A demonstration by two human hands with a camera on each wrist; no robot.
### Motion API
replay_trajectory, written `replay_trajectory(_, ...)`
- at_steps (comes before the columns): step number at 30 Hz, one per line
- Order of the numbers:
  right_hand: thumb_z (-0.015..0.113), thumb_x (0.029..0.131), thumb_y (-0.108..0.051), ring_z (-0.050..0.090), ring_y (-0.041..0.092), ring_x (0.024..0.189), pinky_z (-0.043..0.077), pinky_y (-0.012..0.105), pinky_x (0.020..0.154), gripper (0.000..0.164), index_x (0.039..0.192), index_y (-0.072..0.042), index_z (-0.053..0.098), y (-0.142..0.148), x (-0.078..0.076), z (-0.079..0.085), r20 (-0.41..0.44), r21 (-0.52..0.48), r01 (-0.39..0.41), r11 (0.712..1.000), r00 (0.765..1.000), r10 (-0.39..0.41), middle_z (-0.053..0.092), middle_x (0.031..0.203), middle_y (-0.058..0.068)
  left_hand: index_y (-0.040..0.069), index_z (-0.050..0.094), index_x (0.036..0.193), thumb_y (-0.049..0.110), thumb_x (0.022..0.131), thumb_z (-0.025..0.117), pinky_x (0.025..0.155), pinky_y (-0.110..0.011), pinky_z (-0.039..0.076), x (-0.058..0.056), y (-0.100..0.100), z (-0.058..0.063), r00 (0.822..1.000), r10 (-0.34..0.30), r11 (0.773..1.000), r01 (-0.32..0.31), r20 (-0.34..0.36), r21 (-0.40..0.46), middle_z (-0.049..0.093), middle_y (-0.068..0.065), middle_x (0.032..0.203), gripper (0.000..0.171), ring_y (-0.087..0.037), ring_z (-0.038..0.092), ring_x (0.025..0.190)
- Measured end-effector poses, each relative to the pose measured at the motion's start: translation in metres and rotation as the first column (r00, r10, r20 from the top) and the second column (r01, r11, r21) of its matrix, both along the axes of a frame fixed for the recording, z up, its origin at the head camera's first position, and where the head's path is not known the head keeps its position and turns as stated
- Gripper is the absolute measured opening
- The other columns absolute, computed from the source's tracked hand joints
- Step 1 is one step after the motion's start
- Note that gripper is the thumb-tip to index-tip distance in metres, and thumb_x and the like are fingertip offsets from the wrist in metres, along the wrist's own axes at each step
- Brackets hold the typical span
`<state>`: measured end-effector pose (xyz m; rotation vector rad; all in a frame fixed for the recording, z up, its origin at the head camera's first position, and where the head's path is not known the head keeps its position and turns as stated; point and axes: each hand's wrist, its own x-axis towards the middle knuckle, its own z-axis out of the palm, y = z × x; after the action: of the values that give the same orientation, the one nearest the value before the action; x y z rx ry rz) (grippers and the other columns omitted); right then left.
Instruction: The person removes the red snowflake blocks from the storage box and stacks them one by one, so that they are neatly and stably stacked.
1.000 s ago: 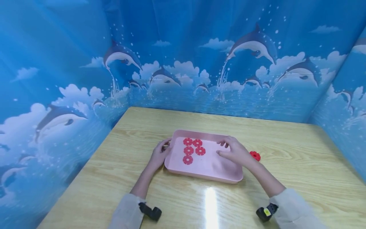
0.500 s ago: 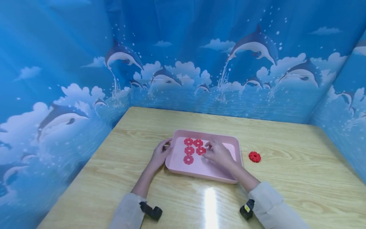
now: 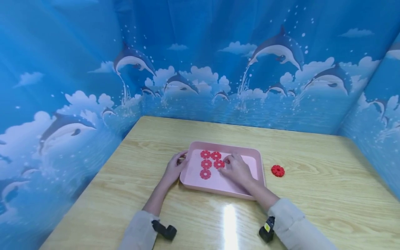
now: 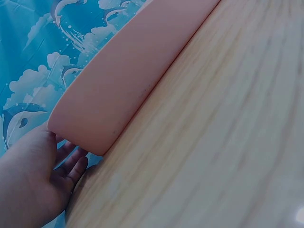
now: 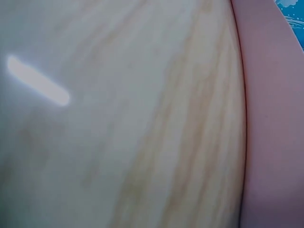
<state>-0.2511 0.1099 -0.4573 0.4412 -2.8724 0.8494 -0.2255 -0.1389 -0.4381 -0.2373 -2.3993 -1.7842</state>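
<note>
A pink tray (image 3: 200,185) holds several flat red notched discs (image 3: 205,174), laid out in its left half. My left hand (image 3: 173,169) rests against the tray's left wall, thumb and forefinger at the rim. In the left wrist view, the left hand (image 4: 28,175) shows beyond the tray's pink wall (image 4: 118,80), its fingers loosely bent. My right hand (image 3: 238,171) reaches over the tray's right side, thumb and curled fingers pinching at the right edge of one red notched disc (image 3: 219,164). The right wrist view shows no hand.
Outside the tray, to its right, another red notched disc (image 3: 277,171) lies on the wooden table (image 3: 312,173). It looks thicker than those inside. A dolphin-print curtain (image 3: 200,69) stands along the table's back and sides.
My right hand has moved left and down from the tray's right part to the disc, its fingers drawing together. The left hand has stayed at the tray's left side.
</note>
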Motion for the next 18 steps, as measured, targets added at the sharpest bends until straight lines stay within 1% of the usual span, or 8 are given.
replay_trajectory(7,0.075,0.075,-0.031,0.050,0.020,0.092,0.048,0.034,0.077,0.036,0.097,-0.004,0.064,-0.002,0.001,-0.001,-0.030,0.004,-0.017,1.000,0.999,0.017,0.055,0.098,0.005,-0.009,0.048,0.124,-0.001,0.090,0.055,0.086,-0.044,0.046,0.000,-0.001,0.000,1.000,-0.004,1.000,0.004,0.004,0.000,0.051,-0.025,0.109,0.036,-0.039,0.054,0.099)
replay_trajectory(15,0.076,0.075,-0.029,0.049,0.017,0.086,0.048,0.031,0.072,0.035,0.096,-0.003,0.064,-0.001,0.002,0.000,-0.039,-0.006,-0.017,1.000,0.999,0.017,0.053,0.093,0.003,-0.009,0.048,0.125,0.000,0.090,0.055,0.086,-0.045,0.046,0.001,-0.001,0.001,1.000,-0.006,1.000,0.006,0.007,0.000,0.051,-0.025,0.110,0.037,-0.039,0.053,0.099)
replay_trajectory(18,0.076,0.074,-0.029,0.049,0.015,0.082,0.048,0.030,0.071,0.035,0.094,-0.003,0.063,0.000,0.004,0.003,-0.036,-0.013,-0.017,1.000,0.999,0.017,0.052,0.091,0.002,-0.005,0.050,0.125,0.002,0.090,0.056,0.086,-0.041,0.046,-0.008,-0.003,-0.013,1.000,0.005,1.000,-0.006,0.010,0.001,0.052,-0.021,0.109,0.037,-0.035,0.054,0.098)
